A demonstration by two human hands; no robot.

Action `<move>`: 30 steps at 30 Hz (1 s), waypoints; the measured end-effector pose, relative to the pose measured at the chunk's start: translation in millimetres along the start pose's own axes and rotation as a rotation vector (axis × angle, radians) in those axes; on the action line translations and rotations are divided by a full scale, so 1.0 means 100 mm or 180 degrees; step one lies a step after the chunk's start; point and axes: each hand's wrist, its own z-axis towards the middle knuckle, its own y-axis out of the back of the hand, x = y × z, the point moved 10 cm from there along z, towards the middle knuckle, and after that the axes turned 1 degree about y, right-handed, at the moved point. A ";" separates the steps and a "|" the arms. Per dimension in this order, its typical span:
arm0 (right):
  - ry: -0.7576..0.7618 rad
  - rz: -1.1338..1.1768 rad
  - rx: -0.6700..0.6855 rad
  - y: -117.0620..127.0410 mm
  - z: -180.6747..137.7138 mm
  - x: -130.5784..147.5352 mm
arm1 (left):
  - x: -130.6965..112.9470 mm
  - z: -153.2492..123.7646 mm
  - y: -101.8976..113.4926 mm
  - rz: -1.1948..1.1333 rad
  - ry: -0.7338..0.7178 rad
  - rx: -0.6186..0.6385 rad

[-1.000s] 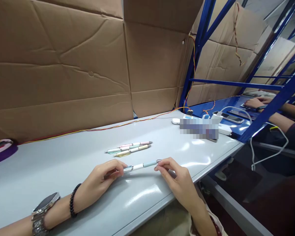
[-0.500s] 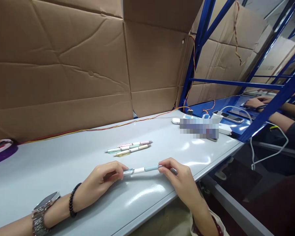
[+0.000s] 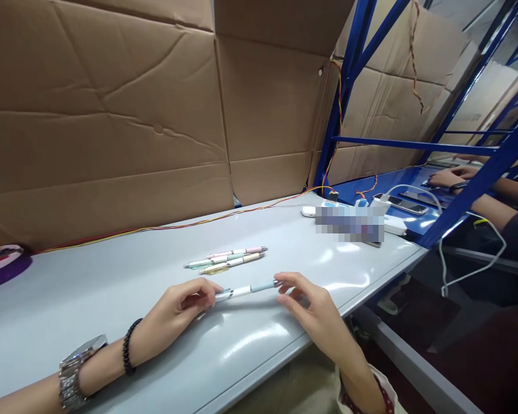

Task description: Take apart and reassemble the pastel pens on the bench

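Note:
A white and light-blue pen (image 3: 247, 290) is held level just above the grey table (image 3: 90, 299). My left hand (image 3: 176, 313) pinches its silver left end between thumb and fingers. My right hand (image 3: 308, 302) pinches the right end with thumb and forefinger, the other fingers curled. Three more pens (image 3: 227, 260) in pink, green and yellow lie side by side on the table just beyond the held pen.
Cardboard sheets (image 3: 112, 115) wall off the back, with a red and yellow wire (image 3: 176, 226) along their foot. A purple round thing (image 3: 2, 265) sits far left. Blue racking (image 3: 349, 75), phones (image 3: 403, 206), a white cable and another person's arms (image 3: 492, 195) are at the right.
The pen and both hands have shifted slightly up and away from me; my grip on both ends is the same.

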 end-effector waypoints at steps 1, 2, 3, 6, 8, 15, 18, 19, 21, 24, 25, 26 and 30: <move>-0.0026 0.0018 -0.0033 0.01 0.00 -0.01 | 0.00 0.00 0.00 0.0005 -0.0002 0.0009; -0.0048 0.0006 -0.0060 0.02 0.00 -0.02 | 0.00 -0.01 -0.01 0.0013 -0.0005 0.0028; -0.0057 -0.0036 -0.0062 0.01 0.01 -0.02 | 0.00 -0.01 -0.02 0.0017 -0.0009 0.0047; -0.0021 -0.0353 0.0052 -0.04 0.01 -0.03 | -0.01 -0.02 -0.03 -0.0012 -0.0008 0.0092; 0.0003 -0.0525 0.0087 -0.06 0.00 -0.02 | -0.02 -0.02 -0.04 -0.0017 -0.0010 0.0125; 0.0025 -0.0083 0.0047 0.00 -0.01 0.02 | -0.04 0.00 -0.02 0.0083 -0.0053 0.0057; -0.0023 -0.0128 0.0001 0.00 0.00 0.00 | -0.05 -0.02 0.00 0.0173 -0.0124 0.0013; -0.0014 -0.0163 -0.0011 0.00 0.01 0.00 | -0.08 -0.04 0.01 0.0263 -0.0218 -0.0025; 0.0079 -0.0195 -0.0047 -0.01 0.00 0.02 | -0.20 -0.10 0.01 0.0500 -0.0576 -0.0107; 0.0328 0.0268 -0.0499 0.05 -0.08 0.12 | -0.39 -0.26 -0.05 0.0698 -0.1093 -0.0201; 0.0396 0.0605 -0.0696 0.07 -0.13 0.15 | -0.42 -0.30 -0.09 0.0665 -0.1138 -0.0181; 0.0430 0.0995 -0.0859 0.07 -0.17 0.17 | -0.43 -0.34 -0.13 0.0597 -0.1122 -0.0129; 0.0142 0.2335 -0.0539 -0.28 -0.24 0.22 | -0.48 -0.46 -0.25 0.0539 -0.1195 0.0097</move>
